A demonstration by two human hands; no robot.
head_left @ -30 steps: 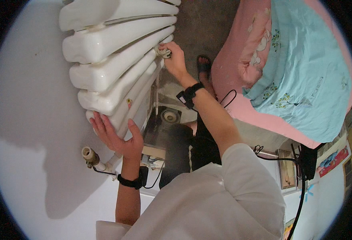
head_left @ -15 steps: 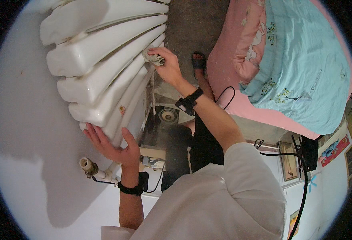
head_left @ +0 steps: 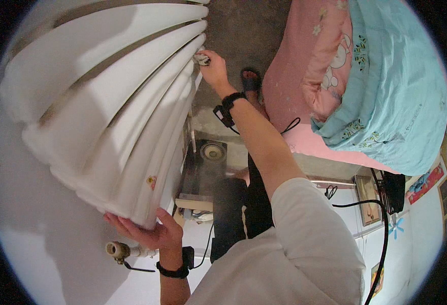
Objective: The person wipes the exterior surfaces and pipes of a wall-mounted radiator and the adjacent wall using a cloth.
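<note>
A white ribbed radiator (head_left: 127, 96) fills the left side, its columns fanning out toward me. My left hand (head_left: 150, 235) curves round the radiator's near end, thumb on one side and fingers on the other. At the far end of the columns, my right hand (head_left: 214, 70) pinches a crumpled greyish cloth (head_left: 201, 59) against a column's edge. Part of the cloth is hidden by the fingers. A small coloured sticker (head_left: 151, 182) shows on the nearest column. Each wrist wears a black band with a small box.
Beside my left wrist, a brass pipe valve (head_left: 118, 251) with a dark lever juts from the wall. A round speaker (head_left: 213, 151) stands low beyond the radiator. On the right is a bed with a pink sheet (head_left: 284, 86) and a blue quilt (head_left: 396, 91). A black cable (head_left: 386, 229) hangs at right.
The radiator looks larger, its near end lower in view. My left hand has moved down with that end. My right hand and the cloth have shifted slightly up and right.
</note>
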